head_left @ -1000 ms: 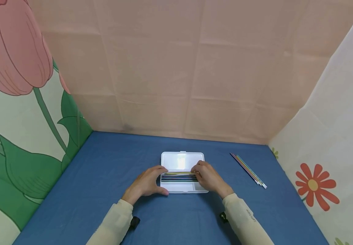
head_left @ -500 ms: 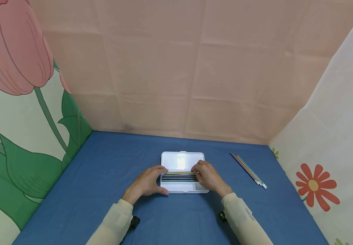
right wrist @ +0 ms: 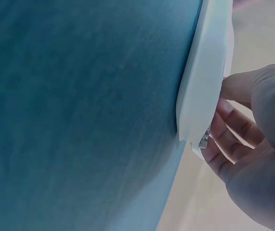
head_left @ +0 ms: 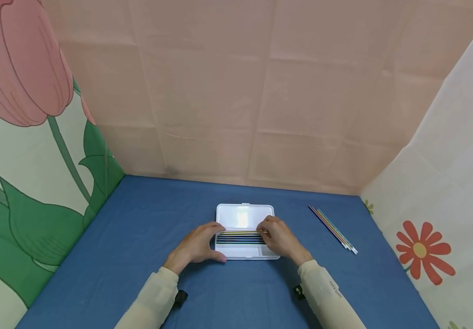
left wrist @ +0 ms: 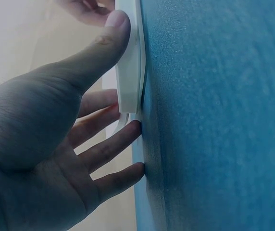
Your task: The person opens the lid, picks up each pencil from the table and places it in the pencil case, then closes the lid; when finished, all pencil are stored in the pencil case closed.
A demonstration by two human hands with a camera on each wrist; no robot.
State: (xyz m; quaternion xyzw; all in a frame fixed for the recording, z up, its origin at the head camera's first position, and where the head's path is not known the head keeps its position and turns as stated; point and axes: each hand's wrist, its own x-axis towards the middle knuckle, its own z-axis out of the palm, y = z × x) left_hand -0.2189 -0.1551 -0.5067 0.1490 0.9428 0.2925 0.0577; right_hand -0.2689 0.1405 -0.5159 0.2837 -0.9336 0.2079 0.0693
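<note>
White case: plastic by its look, smooth-walled, softly shiny.
Case lid: glossy inside, throwing back a bright patch of light.
Pencils in the case: smooth, faint sheen along the shafts; core material too small to tell.
Silvery end: metallic-looking, glittery, uneven.
Blue tablecloth: cloth, matt, finely grained close up.
Beige backdrop: matt, creased; cloth or paper, cannot tell.
Printed side hanging: cloth-like, matt.
Pale sleeves: soft, matt, wrinkled fabric.

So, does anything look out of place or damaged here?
I see no spill or damage. Only the loose pencils stand out: they lie slanted on the blue cloth, apart from the open case, whose inside pencils run parallel.
</note>
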